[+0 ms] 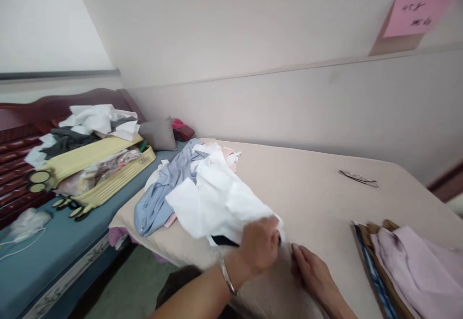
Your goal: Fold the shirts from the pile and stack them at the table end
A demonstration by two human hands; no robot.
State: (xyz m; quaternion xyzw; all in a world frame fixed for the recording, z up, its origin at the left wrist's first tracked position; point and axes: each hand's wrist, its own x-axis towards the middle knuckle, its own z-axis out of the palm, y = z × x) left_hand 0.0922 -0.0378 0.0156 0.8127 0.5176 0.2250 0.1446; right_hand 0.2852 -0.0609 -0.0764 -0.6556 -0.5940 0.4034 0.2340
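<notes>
My left hand (258,244), with a silver bangle at the wrist, is closed on the near right end of a white cloth (224,198). A strip of black material (223,240) shows under the cloth's near edge. Just to the right, my right hand (313,273) has its thumb and fingers pressed together. Between and below the hands is a blurred, sheer-looking surface (269,283); whether the right fingers grip it I cannot make out. A crumpled light-blue garment (162,196) lies on the table left of the white cloth.
The hands work over a beige-covered table (285,174). Metal thread snips or tweezers (358,179) lie at the back right. Folded garments (415,261) are stacked at the right. On the left, a blue bed (21,266) holds a yellow folding bag (97,150), more cloth and a grey cushion (158,134).
</notes>
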